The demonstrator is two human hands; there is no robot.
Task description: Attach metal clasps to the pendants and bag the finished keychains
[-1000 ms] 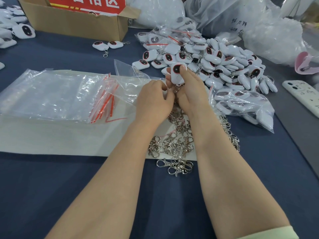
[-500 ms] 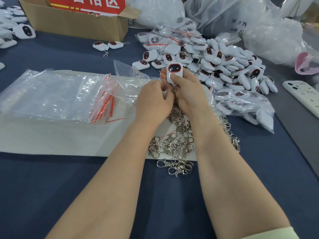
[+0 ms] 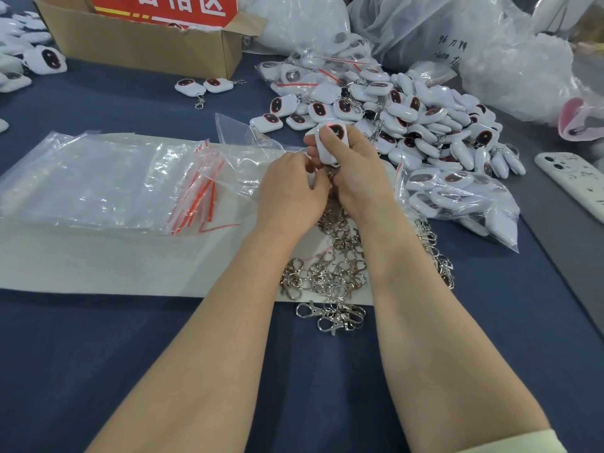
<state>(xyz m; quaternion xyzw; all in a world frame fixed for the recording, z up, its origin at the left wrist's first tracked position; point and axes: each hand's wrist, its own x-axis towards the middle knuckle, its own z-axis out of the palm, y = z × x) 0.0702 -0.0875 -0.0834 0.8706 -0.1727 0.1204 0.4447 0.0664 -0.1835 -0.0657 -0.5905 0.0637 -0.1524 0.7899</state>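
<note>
Two bare forearms are reaching in from the near edge of the dark blue surface, a pale green sleeve cuff showing on the right one. Between them a loose heap of metal clasps is lying half on a white sheet, which is also carrying a stack of clear zip bags with red seal strips toward the left edge. Above the clasps the right hand is closing its grip round a white pendant with a dark, red-rimmed oval, holding it upright with the thumb lying across its face. The left hand is turning its back to the camera, its fingers curling in beside the pendant's lower end, where a bit of metal is showing; whether that grip is pinching anything cannot be told. Toward the right edge a bag of pendants is lying beside a white phone, with a big pile of pendants just beyond. Two pendants with clasps are sitting near a cardboard box at the far edge; its red sign is bearing white Chinese characters cropped at the top, the last reading 区. A large plastic sack at the far right is showing handwriting beginning "96".
</note>
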